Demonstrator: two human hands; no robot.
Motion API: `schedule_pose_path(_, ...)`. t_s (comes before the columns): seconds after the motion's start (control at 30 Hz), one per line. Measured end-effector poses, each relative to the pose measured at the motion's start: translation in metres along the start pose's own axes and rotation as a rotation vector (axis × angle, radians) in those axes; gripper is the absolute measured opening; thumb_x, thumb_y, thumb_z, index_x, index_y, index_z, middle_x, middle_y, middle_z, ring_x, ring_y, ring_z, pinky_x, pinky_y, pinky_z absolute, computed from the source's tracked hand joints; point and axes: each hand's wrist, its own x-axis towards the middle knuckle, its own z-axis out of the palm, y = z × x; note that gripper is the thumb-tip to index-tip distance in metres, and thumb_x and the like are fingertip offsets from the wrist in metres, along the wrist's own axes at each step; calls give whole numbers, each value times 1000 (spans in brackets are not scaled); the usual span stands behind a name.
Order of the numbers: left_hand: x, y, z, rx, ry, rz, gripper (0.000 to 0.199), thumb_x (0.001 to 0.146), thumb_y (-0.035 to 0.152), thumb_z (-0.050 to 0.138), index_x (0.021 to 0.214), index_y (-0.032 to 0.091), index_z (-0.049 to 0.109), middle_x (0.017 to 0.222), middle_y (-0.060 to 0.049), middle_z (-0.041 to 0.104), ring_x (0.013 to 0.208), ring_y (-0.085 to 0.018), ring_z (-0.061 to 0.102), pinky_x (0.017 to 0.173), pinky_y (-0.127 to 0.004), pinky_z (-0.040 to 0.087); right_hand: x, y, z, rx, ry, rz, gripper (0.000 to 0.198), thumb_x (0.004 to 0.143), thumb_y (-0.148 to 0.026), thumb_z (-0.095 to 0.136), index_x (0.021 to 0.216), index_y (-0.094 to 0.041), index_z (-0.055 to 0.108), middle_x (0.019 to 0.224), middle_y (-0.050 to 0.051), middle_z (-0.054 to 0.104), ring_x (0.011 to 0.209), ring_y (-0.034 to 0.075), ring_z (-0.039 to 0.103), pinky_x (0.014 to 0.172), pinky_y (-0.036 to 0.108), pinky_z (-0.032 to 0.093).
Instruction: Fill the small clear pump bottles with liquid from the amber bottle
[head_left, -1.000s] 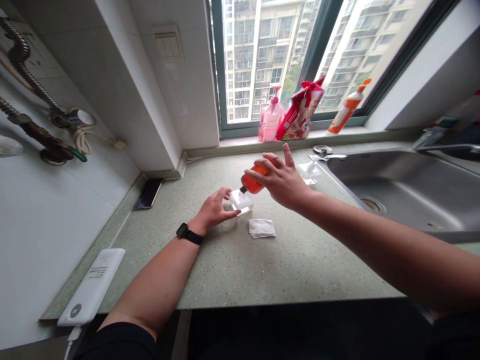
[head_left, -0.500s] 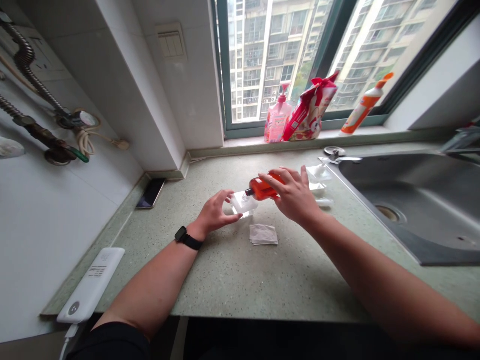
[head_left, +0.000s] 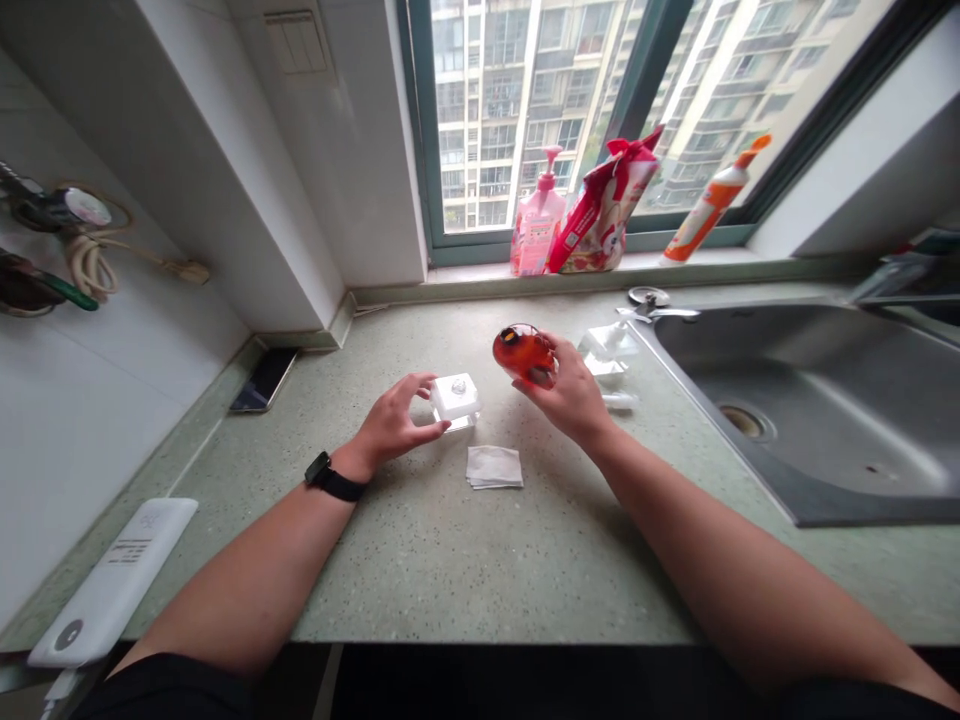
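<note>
My left hand has its thumb and fingers around a clear square bottle standing on the counter, its round neck open on top. In my right hand is an amber-red bottle, held above the counter with its dark mouth turned up towards me. A gap separates the two bottles. Just in front of the square bottle lies a folded white tissue. Behind my right hand stand a clear pump top and a small white tube-like piece, partly hidden.
To the right is a steel sink. A phone and a white power bank lie at the left. On the windowsill stand a pink pump bottle, a red bag and an orange-white bottle.
My right hand has tipped the amber-red bottle back from its pouring tilt and drawn it away from the square bottle's neck. My left hand stays at the square bottle. The view has shifted right.
</note>
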Motion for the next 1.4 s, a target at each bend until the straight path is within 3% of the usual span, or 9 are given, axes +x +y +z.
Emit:
schedule_pose_path(0.2, 1, 0, -2, -18, -28, -76, 61, 86, 40, 83, 139, 23, 57, 130, -11, 72, 113, -29, 75, 104, -51, 61, 4, 7, -1, 64, 14, 129, 69, 81, -67, 75, 132, -24, 57, 132, 17, 72, 117, 38, 70, 101, 56, 56)
schedule_pose_path(0.4, 1, -3, -2, -27, -48, -92, 64, 86, 41, 79, 142, 22, 55, 137, -13, 72, 118, -30, 75, 108, -53, 60, 1, 12, 4, -101, -14, 114, 58, 85, -62, 74, 125, -24, 58, 125, 18, 75, 115, 38, 69, 104, 58, 50)
schedule_pose_path(0.73, 2, -6, 0, -2, -72, -128, 67, 87, 46, 76, 144, 20, 54, 136, -15, 72, 121, -32, 73, 111, -53, 58, -2, 16, 11, -195, -47, 100, 55, 90, -58, 75, 131, -25, 60, 127, 17, 76, 118, 37, 69, 114, 63, 42)
schedule_pose_path(0.87, 3, -6, -1, 7, -87, -136, 69, 88, 51, 76, 146, 20, 54, 134, -15, 72, 124, -33, 72, 113, -55, 56, 2, 17, 6, -200, -82, 129, 71, 86, -62, 77, 141, -23, 56, 137, 19, 72, 127, 40, 65, 115, 64, 42)
schedule_pose_path(0.97, 3, -6, -1, 8, -90, -153, 75, 87, 57, 77, 147, 20, 54, 133, -15, 72, 125, -34, 71, 113, -56, 55, 5, 10, -9, -185, 12, 128, 79, 89, -67, 69, 149, -20, 50, 141, 21, 68, 134, 41, 60, 114, 61, 46)
schedule_pose_path(1.13, 3, -5, 0, -2, -86, -153, 81, 86, 65, 78, 150, 20, 54, 135, -16, 72, 125, -35, 71, 112, -55, 56, 5, -26, -43, -191, 291, -55, 40, 106, -48, 44, 132, -23, 62, 121, 15, 70, 121, 33, 65, 109, 54, 50)
schedule_pose_path(1.2, 3, -6, 1, -11, -80, -142, 81, 86, 65, 78, 149, 20, 55, 136, -16, 72, 123, -34, 72, 111, -54, 57, 0, -42, -47, -177, 176, -191, 30, 107, -41, 44, 115, -25, 68, 108, 12, 72, 109, 30, 67, 102, 49, 53)
schedule_pose_path(1.3, 3, -7, 2, -23, -75, -132, 78, 87, 65, 78, 148, 21, 57, 135, -15, 73, 120, -34, 74, 108, -54, 60, -11, -58, -37, -185, -236, -373, 26, 108, -36, 49, 101, -26, 72, 100, 8, 75, 95, 25, 68, 90, 43, 54)
schedule_pose_path(1.4, 3, -8, 3, -35, -60, -118, 77, 87, 64, 79, 147, 22, 58, 135, -14, 73, 119, -34, 74, 106, -53, 61, -22, -60, -19, -265, -574, -390, 17, 103, -36, 64, 102, -25, 77, 98, 6, 77, 89, 23, 69, 81, 39, 52)
